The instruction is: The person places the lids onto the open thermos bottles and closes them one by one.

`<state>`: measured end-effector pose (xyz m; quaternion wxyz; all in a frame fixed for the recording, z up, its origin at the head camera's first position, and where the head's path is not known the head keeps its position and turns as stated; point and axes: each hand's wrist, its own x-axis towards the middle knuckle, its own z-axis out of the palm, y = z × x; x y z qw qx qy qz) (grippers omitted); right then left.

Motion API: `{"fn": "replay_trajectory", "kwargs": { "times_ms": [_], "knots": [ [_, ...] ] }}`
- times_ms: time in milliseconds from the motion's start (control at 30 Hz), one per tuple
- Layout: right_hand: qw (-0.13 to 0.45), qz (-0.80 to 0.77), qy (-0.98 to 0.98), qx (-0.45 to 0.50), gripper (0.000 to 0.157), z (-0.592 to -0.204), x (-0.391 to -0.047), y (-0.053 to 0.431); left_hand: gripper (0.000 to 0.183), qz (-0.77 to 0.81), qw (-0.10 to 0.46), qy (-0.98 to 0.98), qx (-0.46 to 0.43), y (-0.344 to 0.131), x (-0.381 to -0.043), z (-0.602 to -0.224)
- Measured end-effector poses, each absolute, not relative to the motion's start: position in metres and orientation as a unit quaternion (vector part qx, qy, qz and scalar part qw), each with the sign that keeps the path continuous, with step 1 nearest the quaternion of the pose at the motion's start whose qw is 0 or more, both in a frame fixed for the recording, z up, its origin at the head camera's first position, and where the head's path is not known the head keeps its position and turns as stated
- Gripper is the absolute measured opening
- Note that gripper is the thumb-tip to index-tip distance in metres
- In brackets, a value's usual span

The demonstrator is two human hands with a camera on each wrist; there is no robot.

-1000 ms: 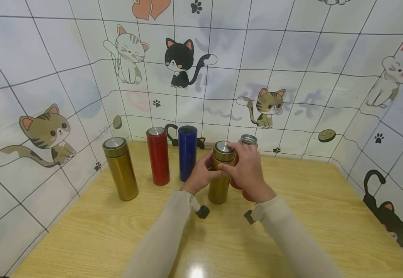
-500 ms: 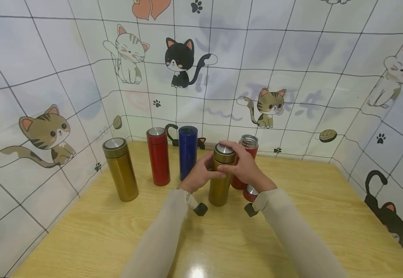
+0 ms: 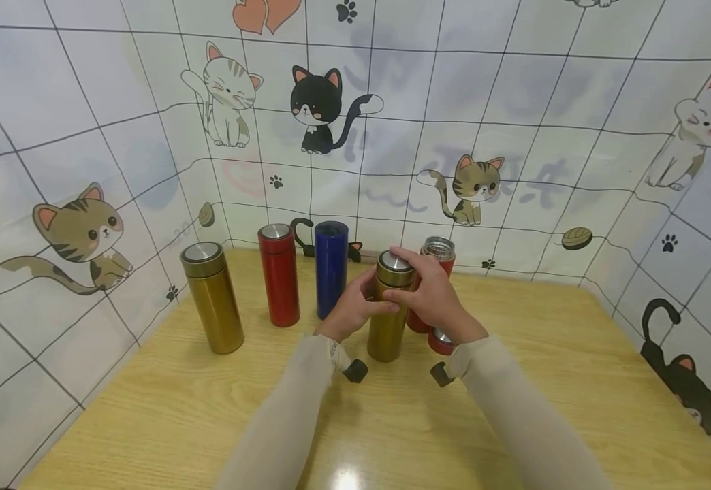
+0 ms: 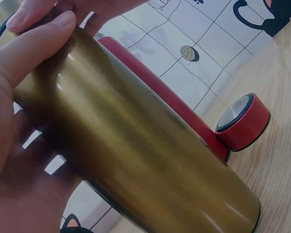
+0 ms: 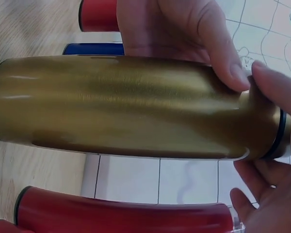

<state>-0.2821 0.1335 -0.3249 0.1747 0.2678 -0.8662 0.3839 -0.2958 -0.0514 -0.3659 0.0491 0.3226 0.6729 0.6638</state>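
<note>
A gold thermos [image 3: 386, 333] with a steel-topped lid [image 3: 396, 263] stands upright on the table. My left hand [image 3: 352, 307] grips its upper body from the left, the thumb across the front. From the right, my right hand [image 3: 432, 289] holds it around the lid, thumb in front just below the rim. In the left wrist view the gold thermos [image 4: 136, 131] fills the middle. Just behind my right hand stands a red thermos [image 3: 446, 262] with its mouth uncovered. Its likely lid, a red cap [image 3: 440, 341] with a steel disc, lies beside its base.
A blue thermos [image 3: 331, 272] and a closed red thermos [image 3: 280, 279] stand to the left. Farther left is a second gold thermos [image 3: 214, 299]. A wall covering [image 3: 515, 88] with cat drawings encloses the wooden table [image 3: 208, 422] at the back and sides.
My right hand's fingers have shifted from the lid's right side to over its far edge, uncovering more of the red thermos and cap. The gold thermos stays in nearly the same place.
</note>
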Motion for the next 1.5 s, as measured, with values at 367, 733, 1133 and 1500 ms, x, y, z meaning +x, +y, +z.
{"fn": "replay_trajectory", "kwargs": {
  "times_ms": [367,733,1133,1500],
  "knots": [
    [0.313,0.281,-0.874,0.244,0.075,-0.331,-0.274,0.127,0.077,0.663,0.004,0.688,0.296,-0.045,-0.312,-0.389],
    [0.380,0.262,-0.859,0.223,0.070,-0.336,-0.268,0.121,0.079,0.657,-0.009,0.699,0.283,-0.045,-0.309,-0.386],
    [0.319,0.277,-0.876,0.232,0.068,-0.332,-0.271,0.126,0.078,0.664,0.023,0.688,0.292,-0.046,-0.311,-0.388],
    [0.133,0.446,-0.846,0.261,0.076,-0.333,-0.282,0.131,0.073,0.665,0.057,0.667,0.331,-0.053,-0.315,-0.387]
  ]
}}
